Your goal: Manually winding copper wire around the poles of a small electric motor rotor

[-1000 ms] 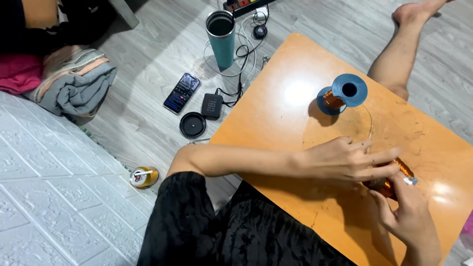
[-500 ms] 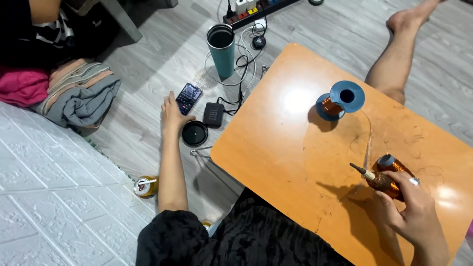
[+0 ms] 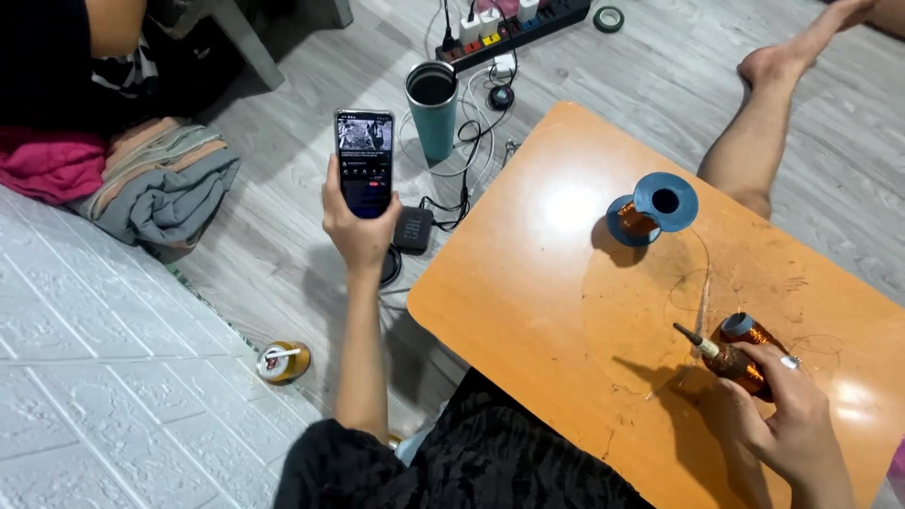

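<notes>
My left hand point(image 3: 356, 229) is stretched out over the floor to the left of the table and holds a smartphone point(image 3: 364, 162) upright with its screen lit. My right hand point(image 3: 787, 415) rests on the orange table point(image 3: 566, 311) near its right end, gripping a copper wire coil point(image 3: 740, 356) on a rod with a thin tip pointing left. A blue spool point(image 3: 653, 207) of copper wire lies on the table further away, and a fine wire runs from it toward the coil.
A teal tumbler point(image 3: 433, 107), a small black speaker point(image 3: 413, 229), cables and a power strip point(image 3: 514, 26) sit on the grey wood floor. Folded cloths point(image 3: 156, 184) lie at left. A can point(image 3: 282, 362) lies by the white mat. Another person's leg point(image 3: 768, 113) borders the table.
My left hand left the coil, reached to the floor, picked up the smartphone and raised it with the screen facing me. My right hand keeps hold of the coil.
</notes>
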